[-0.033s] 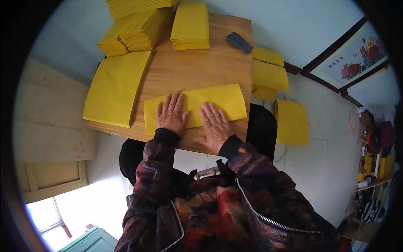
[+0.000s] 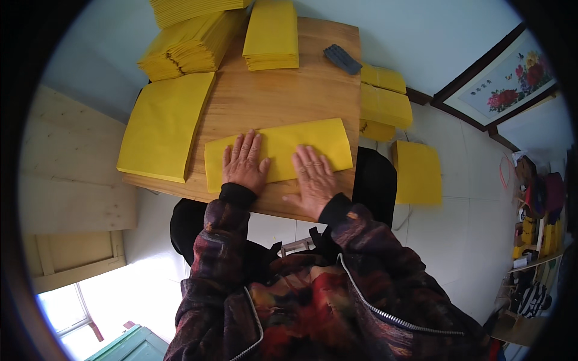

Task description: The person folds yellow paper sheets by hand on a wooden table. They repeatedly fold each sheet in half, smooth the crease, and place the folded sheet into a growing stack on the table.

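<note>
One head-worn fisheye looks steeply down, near the wooden table (image 2: 283, 102).

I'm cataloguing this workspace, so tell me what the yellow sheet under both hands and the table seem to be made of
The yellow sheet looks like thin matte paper, folded: it lies flat with crisp edges and no gloss under the left hand and right hand. The table appears to be light wood with a smooth, perhaps sealed finish; grain lines run along its top.
</note>
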A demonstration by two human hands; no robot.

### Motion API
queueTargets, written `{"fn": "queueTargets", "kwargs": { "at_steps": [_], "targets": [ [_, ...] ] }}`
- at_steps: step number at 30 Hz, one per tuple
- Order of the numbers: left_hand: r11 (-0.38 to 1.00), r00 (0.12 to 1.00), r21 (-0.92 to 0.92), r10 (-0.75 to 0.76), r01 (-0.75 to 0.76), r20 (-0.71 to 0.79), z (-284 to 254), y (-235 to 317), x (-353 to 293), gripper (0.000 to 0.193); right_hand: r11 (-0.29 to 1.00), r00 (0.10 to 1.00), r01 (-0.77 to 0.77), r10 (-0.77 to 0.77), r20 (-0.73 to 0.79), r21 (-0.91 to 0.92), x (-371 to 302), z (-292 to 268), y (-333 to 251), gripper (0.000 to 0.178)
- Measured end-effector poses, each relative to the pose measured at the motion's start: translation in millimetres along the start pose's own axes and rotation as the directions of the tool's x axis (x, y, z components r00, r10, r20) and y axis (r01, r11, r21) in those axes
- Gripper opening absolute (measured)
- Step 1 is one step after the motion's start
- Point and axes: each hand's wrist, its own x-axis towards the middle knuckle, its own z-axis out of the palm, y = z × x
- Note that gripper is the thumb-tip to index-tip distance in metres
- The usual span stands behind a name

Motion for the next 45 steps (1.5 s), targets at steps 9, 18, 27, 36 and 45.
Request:
{"fn": "queueTargets", "kwargs": {
  "at_steps": [9,18,27,36,45],
  "targets": [
    [1.0,1.0,0.022,0.004,-0.003,0.0,-3.6,-0.1,2.1,0.059,0.962,0.964,-0.243,0.254,0.083,-0.122,-39.9,-41.6,51.7,0.095],
    [1.0,1.0,0.022,-0.02,0.02,-0.014,-2.1,4.2,-0.2,0.061,0.999,0.993,0.042,-0.038,-0.112,0.031,27.1,-17.7,-7.9,0.067],
    [0.995,0.993,-0.04,-0.088,0.092,0.084,-12.0,11.6,1.6,0.059,0.98,0.998,-0.034,0.045,0.048,-0.197,63.6,7.5,-0.7,0.066],
    [0.971,0.984,-0.164,-0.174,0.176,0.028,-8.4,9.2,-0.1,0.061,0.971,0.997,-0.031,0.046,0.058,-0.236,64.8,6.7,-2.2,0.067],
    [0.917,0.921,-0.081,-0.389,0.389,0.017,-24.5,-34.9,-12.9,0.07,0.972,0.99,-0.056,0.083,0.112,-0.228,65.7,1.5,-6.1,0.069]
  ]
}}
